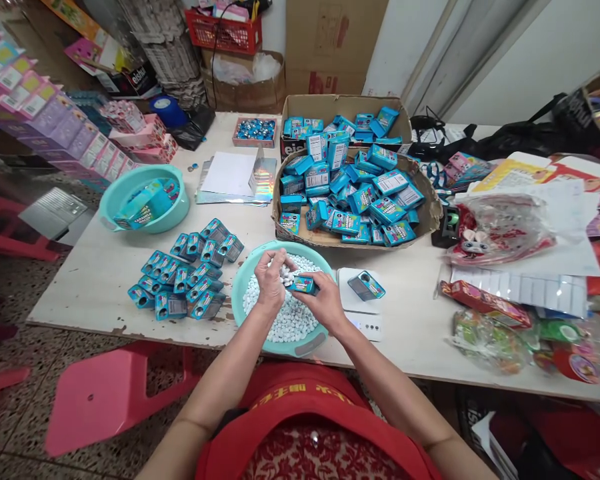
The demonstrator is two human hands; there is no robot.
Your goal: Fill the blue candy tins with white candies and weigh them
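Note:
Over a turquoise basin (240, 267) of small white candies (290, 323), both my hands work close together. My right hand (327, 300) grips a small blue candy box (304, 285) lying on its side, with its end turned toward my left hand. My left hand (271, 283) is curled around some white candies right at that end of the box. Part of the box is covered by my right fingers. Just right of the basin, another blue box stands on a white kitchen scale (373, 305).
Several blue boxes (185, 270) stand grouped left of the basin. Behind it, cardboard cartons (433, 193) hold many more. A second turquoise basin (180, 217) sits at the back left, near a white sheet (229, 175). Plastic bags (505, 227) and packaging crowd the right side.

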